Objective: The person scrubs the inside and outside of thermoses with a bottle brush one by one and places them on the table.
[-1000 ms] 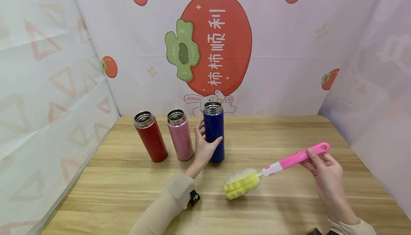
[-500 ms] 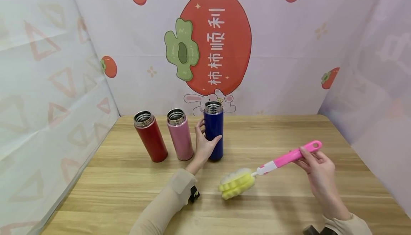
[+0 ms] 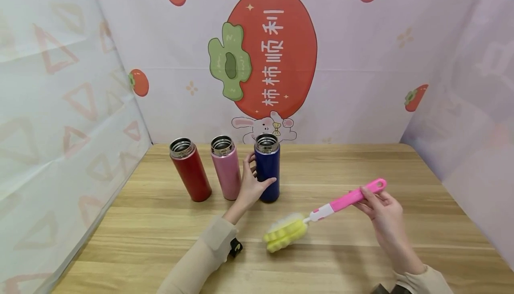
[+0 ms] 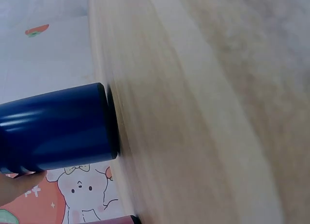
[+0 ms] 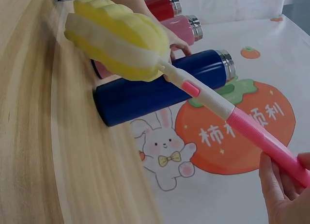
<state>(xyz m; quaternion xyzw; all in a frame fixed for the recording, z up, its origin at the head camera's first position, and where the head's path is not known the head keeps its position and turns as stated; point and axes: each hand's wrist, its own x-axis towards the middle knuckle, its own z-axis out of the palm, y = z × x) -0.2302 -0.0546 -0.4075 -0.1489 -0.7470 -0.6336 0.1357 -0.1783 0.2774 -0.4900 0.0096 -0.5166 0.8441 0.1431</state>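
Meanwhile, the left hand (image 3: 250, 188) kept its fingers (image 3: 251, 159) curled round the blue flask (image 3: 267, 169), which stood upright and uncapped toward the desk's (image 3: 361, 160) far edge, left of its middle. Compared with a second earlier, that grip had not changed, and the flask stood in the same spot on the desk. The pink flask (image 3: 226, 167) stood just beside it on the left, and the red flask (image 3: 189, 169) beyond that, both open-mouthed and unmoved.

The right hand (image 3: 381, 211) pinched the pink handle (image 3: 353, 197) of the bottle brush (image 3: 317, 216) near its looped end, fingers (image 5: 272, 183) wrapped under the grip. Since the earlier frames the brush had travelled leftward, toward the flasks: its yellow sponge head (image 3: 284, 233) now hung low over the desk, in front of the blue flask and nearer to it, still apart from it. The handle sloped up to the right.
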